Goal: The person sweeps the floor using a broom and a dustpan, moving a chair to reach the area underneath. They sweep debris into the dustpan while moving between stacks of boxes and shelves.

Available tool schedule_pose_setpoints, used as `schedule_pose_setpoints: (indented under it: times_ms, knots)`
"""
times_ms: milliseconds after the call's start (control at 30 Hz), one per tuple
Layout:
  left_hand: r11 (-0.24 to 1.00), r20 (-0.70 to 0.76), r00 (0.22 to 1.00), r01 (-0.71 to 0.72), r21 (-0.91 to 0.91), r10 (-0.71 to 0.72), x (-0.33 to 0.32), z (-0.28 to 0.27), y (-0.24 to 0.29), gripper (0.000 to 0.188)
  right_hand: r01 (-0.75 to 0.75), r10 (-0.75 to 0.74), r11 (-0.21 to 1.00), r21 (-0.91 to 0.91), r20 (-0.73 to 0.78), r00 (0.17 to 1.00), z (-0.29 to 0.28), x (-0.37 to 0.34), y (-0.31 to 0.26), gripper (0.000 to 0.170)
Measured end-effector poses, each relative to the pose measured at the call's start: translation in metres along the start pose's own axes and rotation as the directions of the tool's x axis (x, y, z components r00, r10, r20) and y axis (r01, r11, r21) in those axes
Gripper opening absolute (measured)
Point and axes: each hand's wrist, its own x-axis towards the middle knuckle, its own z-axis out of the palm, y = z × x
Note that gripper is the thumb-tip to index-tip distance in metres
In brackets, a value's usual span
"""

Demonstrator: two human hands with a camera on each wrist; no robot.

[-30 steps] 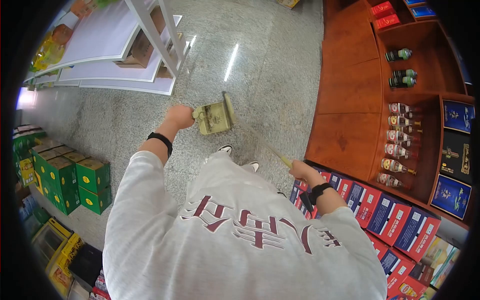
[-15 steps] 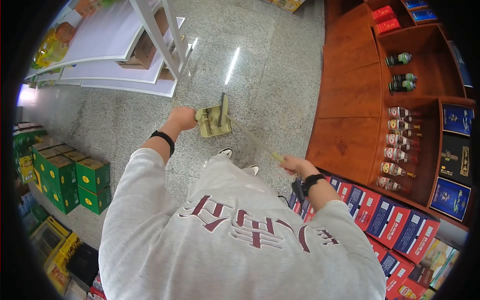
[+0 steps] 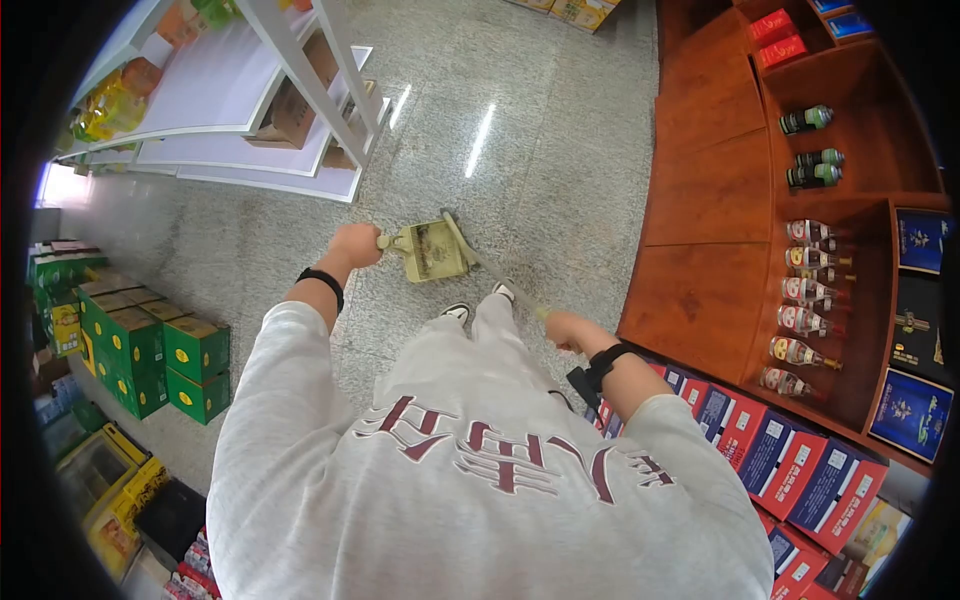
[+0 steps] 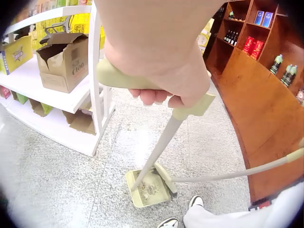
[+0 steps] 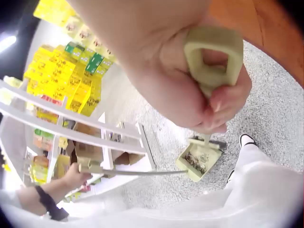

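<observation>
My left hand (image 3: pixel 354 246) grips the pale green handle (image 4: pixel 121 78) of a long-handled dustpan (image 3: pixel 436 262). Debris lies in the pan, plain in the left wrist view (image 4: pixel 151 189). The fingers of my right hand (image 3: pixel 572 331) are curled round the broom's handle (image 5: pixel 223 71), which has a looped end. The broom head (image 3: pixel 459 238) stands at the dustpan's right-hand edge, its stick (image 4: pixel 213 178) slanting toward my right hand. In the right wrist view the dustpan (image 5: pixel 198 161) and my left hand (image 5: pixel 76 176) also show.
White shelving (image 3: pixel 330 185) stands at the upper left, with a cardboard box (image 4: pixel 64 61) on it. Stacked green boxes (image 3: pixel 135 350) are at the left. A wooden cabinet (image 3: pixel 700 190) with bottles lines the right, above red and blue boxes (image 3: pixel 790 470). Two shoes are near the dustpan.
My right hand has moved left, toward my body. The broom head has gone from over the pan to its right edge. The shoe on the right has come forward, nearer the pan.
</observation>
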Motion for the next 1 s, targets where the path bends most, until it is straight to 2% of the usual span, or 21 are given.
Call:
schedule_pose_setpoints:
  times_ms: [67,100,167,233,267,300,333,367,400,433,467,500,533,600,667,733,900,1000]
  knots:
    - [1.0,0.003,1.0,0.019,-0.011,-0.019,-0.001,-0.003,0.006,0.022,0.081,-0.091,0.994,0.08,0.129,0.987,-0.006,0.026,0.038,0.011]
    - [1.0,-0.007,1.0,0.022,-0.009,-0.022,-0.001,-0.004,0.007,0.021,0.084,-0.093,0.993,0.077,0.128,0.987,-0.016,0.018,0.053,0.011]
    - [0.999,-0.02,0.999,0.038,-0.007,-0.038,-0.003,-0.002,0.007,0.02,0.227,-0.269,0.924,0.308,0.102,0.958,-0.036,-0.013,0.084,0.017]
    - [0.995,-0.041,0.999,-0.004,0.095,0.008,0.0,0.003,0.003,0.018,0.174,-0.199,0.95,0.259,0.073,0.977,-0.031,0.014,0.143,0.018]
    - [0.995,-0.042,0.999,0.01,0.097,-0.006,-0.004,0.001,0.004,0.018,0.189,-0.196,0.954,0.233,0.008,0.981,-0.038,-0.002,0.153,0.017]
    - [0.998,-0.06,0.997,0.051,0.039,-0.049,-0.008,0.001,0.008,0.018,0.201,-0.193,0.958,0.207,-0.055,0.98,-0.049,-0.025,0.158,0.016]
    - [0.996,-0.072,0.993,0.092,-0.022,-0.093,-0.014,0.003,0.013,0.017,0.207,-0.202,0.958,0.197,-0.047,0.978,-0.053,-0.035,0.165,0.016]
    - [0.994,-0.07,0.991,0.11,-0.028,-0.111,-0.019,0.004,0.018,0.017,0.215,-0.186,0.95,0.227,-0.142,0.972,-0.058,-0.041,0.172,0.016]
    - [0.975,-0.089,0.973,0.204,-0.089,-0.212,-0.025,0.005,0.022,0.017,0.227,-0.168,0.94,0.253,-0.235,0.957,-0.064,-0.042,0.178,0.017]
    - [0.943,-0.1,0.945,0.296,-0.149,-0.312,-0.032,0.006,0.026,0.018,0.238,-0.185,0.942,0.237,-0.224,0.957,-0.069,-0.031,0.188,0.017]
    - [0.935,-0.096,0.937,0.319,-0.154,-0.335,-0.04,0.008,0.031,0.018,0.246,-0.197,0.956,0.157,-0.275,0.941,-0.072,-0.013,0.198,0.018]
    - [0.89,-0.088,0.897,0.41,-0.202,-0.433,-0.047,0.008,0.036,0.019,0.25,-0.213,0.965,0.078,-0.327,0.921,-0.076,0.002,0.202,0.02]
    - [0.834,-0.073,0.848,0.494,-0.248,-0.524,-0.053,0.01,0.039,0.02,0.26,-0.228,0.963,0.064,-0.316,0.921,-0.083,0.014,0.198,0.02]
    - [0.777,-0.067,0.802,0.549,-0.309,-0.593,-0.063,0.018,0.038,0.022,0.272,-0.341,0.938,-0.214,-0.436,0.833,-0.106,0.039,0.178,0.022]
    - [0.707,-0.06,0.747,0.596,-0.38,-0.662,-0.07,0.023,0.037,0.023,0.176,-0.231,0.969,-0.173,-0.389,0.892,-0.139,0.052,0.138,0.022]
    - [0.641,-0.057,0.693,0.63,-0.438,-0.719,-0.075,0.019,0.034,0.026,0.177,-0.321,0.931,-0.318,-0.487,0.812,-0.167,0.057,0.094,0.021]
    - [0.607,-0.008,0.685,0.64,-0.471,-0.728,-0.074,0.017,0.002,0.026,0.153,-0.368,0.901,-0.407,-0.527,0.766,-0.226,0.078,-0.025,0.016]
    - [0.589,0.011,0.673,0.654,-0.475,-0.739,-0.074,0.025,-0.027,0.026,0.109,-0.367,0.859,-0.501,-0.451,0.814,-0.241,0.103,-0.091,0.014]
